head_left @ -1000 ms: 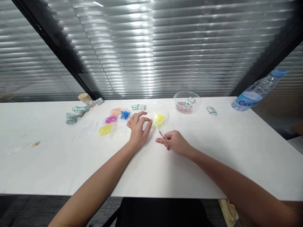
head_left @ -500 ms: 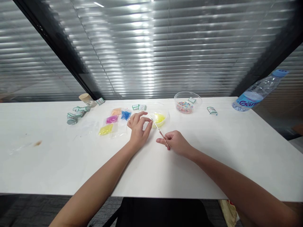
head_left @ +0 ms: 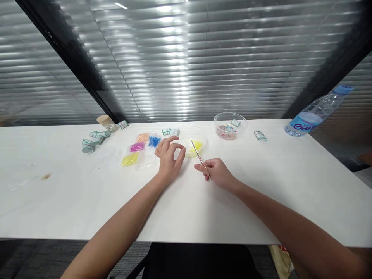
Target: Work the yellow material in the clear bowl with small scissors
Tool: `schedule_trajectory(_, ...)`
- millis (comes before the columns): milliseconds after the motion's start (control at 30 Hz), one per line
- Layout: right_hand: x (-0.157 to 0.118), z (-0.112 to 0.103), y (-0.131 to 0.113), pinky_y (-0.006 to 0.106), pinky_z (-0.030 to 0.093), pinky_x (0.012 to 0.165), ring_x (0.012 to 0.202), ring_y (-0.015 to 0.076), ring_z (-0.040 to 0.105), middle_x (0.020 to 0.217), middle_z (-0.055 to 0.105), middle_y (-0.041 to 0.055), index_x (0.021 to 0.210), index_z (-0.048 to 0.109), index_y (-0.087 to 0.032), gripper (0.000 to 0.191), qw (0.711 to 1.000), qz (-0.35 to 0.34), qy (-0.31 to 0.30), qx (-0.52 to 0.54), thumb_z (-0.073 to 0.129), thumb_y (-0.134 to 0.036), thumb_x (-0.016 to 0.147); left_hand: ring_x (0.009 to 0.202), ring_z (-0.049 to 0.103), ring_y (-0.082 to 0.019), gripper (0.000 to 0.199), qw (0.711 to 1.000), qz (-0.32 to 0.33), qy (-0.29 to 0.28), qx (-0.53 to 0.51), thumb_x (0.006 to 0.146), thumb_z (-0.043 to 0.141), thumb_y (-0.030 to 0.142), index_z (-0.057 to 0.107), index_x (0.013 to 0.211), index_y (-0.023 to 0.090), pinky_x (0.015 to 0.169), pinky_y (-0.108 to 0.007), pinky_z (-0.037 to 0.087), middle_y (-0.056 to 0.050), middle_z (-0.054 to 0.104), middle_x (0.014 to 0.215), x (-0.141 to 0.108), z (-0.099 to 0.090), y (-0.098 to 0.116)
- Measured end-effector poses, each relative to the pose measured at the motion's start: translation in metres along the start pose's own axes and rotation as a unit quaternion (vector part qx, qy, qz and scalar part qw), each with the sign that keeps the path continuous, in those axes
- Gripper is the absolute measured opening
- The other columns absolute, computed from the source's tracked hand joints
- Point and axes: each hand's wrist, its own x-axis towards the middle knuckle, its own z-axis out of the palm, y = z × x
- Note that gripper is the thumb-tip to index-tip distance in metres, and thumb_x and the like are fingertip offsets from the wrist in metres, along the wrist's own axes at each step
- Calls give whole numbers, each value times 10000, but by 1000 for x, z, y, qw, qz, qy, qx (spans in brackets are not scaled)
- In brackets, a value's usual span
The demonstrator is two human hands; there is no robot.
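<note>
My left hand is at the near left side of a clear plastic bowl, with yellow beads in it. Its thumb and index finger meet in a pinch, and anything between them is too small to make out. The other fingers are raised and bent. In my right hand is a slim metal tool, silver at the front and rose-gold at the handle. The tool slants up and left, its tip in front of the yellow beads and apart from my left hand; I cannot tell whether it touches them.
Bags of yellow, purple, orange and blue beads lie left. Behind are a labelled tube and a bowl of mixed beads. A water bottle stands right; several small containers lie far left.
The tool in my right hand has drawn away from my left fingertips, its tip shifting right and up. My left hand has moved slightly left, still pinched.
</note>
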Motion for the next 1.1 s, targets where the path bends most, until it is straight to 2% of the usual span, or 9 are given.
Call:
schedule_trajectory(300,3,0,2,256,272,510,480,79,340,495,463,-26,505,444,-165,588,1000,3,7,11,659,-670,717,1191,459,-255,51,1000,4,13,-8,894,574,236,597,853,215,941,-417,251,-41,592,1222,0,1,-3)
schedule_trajectory(533,1,-1,1,240,261,473,445,64,339,503,483,-30,527,429,-166,587,1000,0,-13,-5,692,-666,686,1189,464,-253,95,1000,-12,9,-6,911,547,250,603,845,210,945,-420,256,-49,593,1221,1,0,-5)
schedule_trajectory(800,3,0,6,222,304,443,421,56,397,586,540,-20,584,502,-163,490,1000,-22,-2,-8,664,-591,759,1194,464,-249,128,999,-27,19,-5,919,545,272,601,823,206,948,-423,260,-44,600,1221,2,3,-7)
schedule_trajectory(1100,2,1,4,204,347,423,428,50,443,649,613,0,625,576,-155,423,999,-34,13,23,679,-541,764,1179,482,-246,130,999,-31,21,6,917,536,269,605,828,203,958,-425,276,-51,608,1204,2,3,-8)
